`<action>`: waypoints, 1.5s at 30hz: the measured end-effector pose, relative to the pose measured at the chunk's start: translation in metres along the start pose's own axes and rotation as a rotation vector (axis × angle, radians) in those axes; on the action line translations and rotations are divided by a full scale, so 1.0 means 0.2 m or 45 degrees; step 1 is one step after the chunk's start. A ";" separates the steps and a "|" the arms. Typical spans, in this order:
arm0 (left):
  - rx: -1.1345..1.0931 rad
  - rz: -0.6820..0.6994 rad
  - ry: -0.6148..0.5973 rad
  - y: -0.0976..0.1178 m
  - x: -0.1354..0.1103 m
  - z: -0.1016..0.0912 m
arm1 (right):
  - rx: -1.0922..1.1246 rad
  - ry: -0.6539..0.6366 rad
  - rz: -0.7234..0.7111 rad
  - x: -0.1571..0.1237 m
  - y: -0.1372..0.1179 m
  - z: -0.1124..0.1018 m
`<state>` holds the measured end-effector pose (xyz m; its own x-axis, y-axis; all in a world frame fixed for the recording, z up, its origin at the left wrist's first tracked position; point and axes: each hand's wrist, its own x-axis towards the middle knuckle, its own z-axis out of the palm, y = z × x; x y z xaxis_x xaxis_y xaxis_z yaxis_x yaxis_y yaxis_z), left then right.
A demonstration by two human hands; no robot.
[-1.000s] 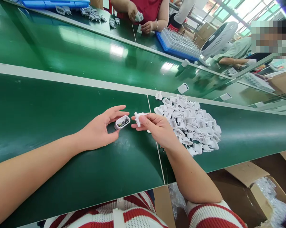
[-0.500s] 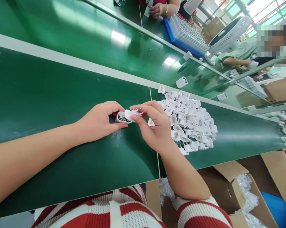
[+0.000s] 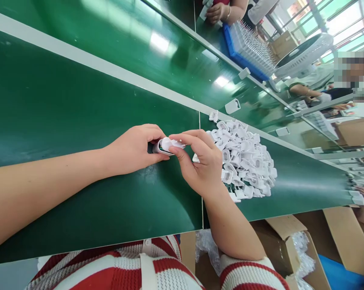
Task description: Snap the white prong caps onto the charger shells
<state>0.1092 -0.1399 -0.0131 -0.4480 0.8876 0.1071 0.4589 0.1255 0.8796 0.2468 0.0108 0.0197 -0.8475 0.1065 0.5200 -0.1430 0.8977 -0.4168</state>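
Note:
My left hand (image 3: 136, 147) grips a white charger housing (image 3: 159, 150) between thumb and fingers, its open end facing right. A bit of green circuit board shows inside that opening. In my right hand (image 3: 201, 161) is a white plug cover (image 3: 176, 143) with pins, pinched between thumb and forefinger. The cover lies over the mouth of the housing, and a gap shows along the lower side. Just right of my right hand, a heap of white plug covers (image 3: 245, 157) rests on the green table (image 3: 109, 205).
Loose white housings (image 3: 232, 106) lie on the green strip (image 3: 182, 72) beyond the pale rail. A blue tray (image 3: 245, 56) of clear parts stands across from me, near co-workers. Cardboard boxes (image 3: 290, 241) with plastic bags are below the table's right edge.
My right hand has brought the plug cover against the housing's open end, hiding most of the circuit board. The camera view has tilted slightly.

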 end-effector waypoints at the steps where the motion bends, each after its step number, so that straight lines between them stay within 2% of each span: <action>1: 0.002 -0.002 0.002 0.00 0.00 0.00 | -0.012 0.009 0.003 0.00 0.00 0.00; 7: -0.022 0.019 0.006 0.00 0.00 0.00 | -0.013 -0.037 0.003 0.00 0.00 0.01; 16: -0.027 0.030 0.009 -0.02 0.00 0.01 | -0.180 -0.064 0.063 0.02 -0.05 0.01; 25: -0.060 0.021 0.010 -0.01 0.00 0.01 | -0.256 -0.092 -0.028 0.04 -0.03 0.01; 29: -0.072 -0.005 0.012 0.00 0.00 0.01 | -0.287 -0.017 -0.035 0.02 -0.02 0.03; 32: -0.070 -0.031 0.019 0.01 -0.01 0.01 | -0.247 0.087 0.019 -0.01 -0.02 0.07; 35: -0.054 -0.033 0.012 0.01 -0.01 0.01 | -0.229 0.118 0.081 -0.02 -0.02 0.09; 38: -0.021 -0.016 0.010 0.01 -0.01 0.00 | -0.131 0.059 0.153 -0.01 -0.01 0.06; 42: -0.002 0.000 -0.008 0.01 0.00 -0.01 | 0.235 -0.128 0.252 0.01 0.02 0.01; 45: 0.002 -0.007 -0.017 0.01 0.00 -0.01 | 0.178 -0.125 0.232 0.00 0.03 0.01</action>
<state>0.1082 -0.1405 -0.0101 -0.4402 0.8927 0.0962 0.4578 0.1310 0.8793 0.2450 0.0160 0.0161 -0.9105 0.2129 0.3544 -0.0468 0.7987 -0.6000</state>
